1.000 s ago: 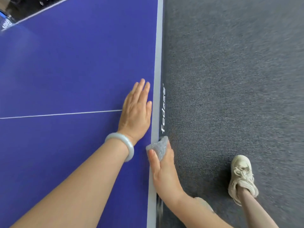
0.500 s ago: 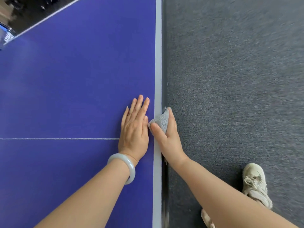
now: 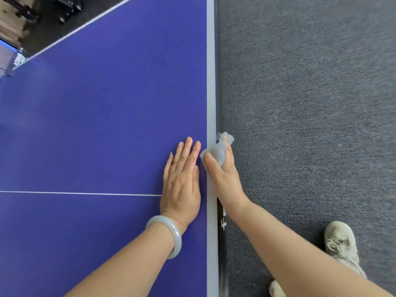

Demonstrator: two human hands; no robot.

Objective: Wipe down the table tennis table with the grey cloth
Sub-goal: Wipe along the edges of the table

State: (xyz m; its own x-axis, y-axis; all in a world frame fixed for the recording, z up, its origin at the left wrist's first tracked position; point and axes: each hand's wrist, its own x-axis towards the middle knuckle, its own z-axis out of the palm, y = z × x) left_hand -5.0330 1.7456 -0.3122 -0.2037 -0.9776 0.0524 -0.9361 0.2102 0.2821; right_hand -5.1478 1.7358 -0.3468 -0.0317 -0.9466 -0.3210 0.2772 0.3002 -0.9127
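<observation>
The blue table tennis table (image 3: pixel 102 116) fills the left of the head view, with a pale edge stripe (image 3: pixel 211 82) down its right side. My left hand (image 3: pixel 182 179) lies flat on the blue top beside that stripe, fingers together, holding nothing; a pale bangle circles the wrist. My right hand (image 3: pixel 222 176) grips the bunched grey cloth (image 3: pixel 220 148) and presses it over the table's edge, thumb on the stripe, fingers down the side.
Dark grey carpet (image 3: pixel 310 103) covers the floor to the right. My pale shoe (image 3: pixel 340 243) stands at the lower right, near the table side. A thin white centre line (image 3: pixel 81 193) crosses the top. The net end (image 3: pixel 12 61) and dark wheeled gear (image 3: pixel 64 9) sit far left.
My right hand slid the cloth forward along the table's edge, from behind my left wrist to level with its fingertips. My left hand stayed flat, and I stepped forward.
</observation>
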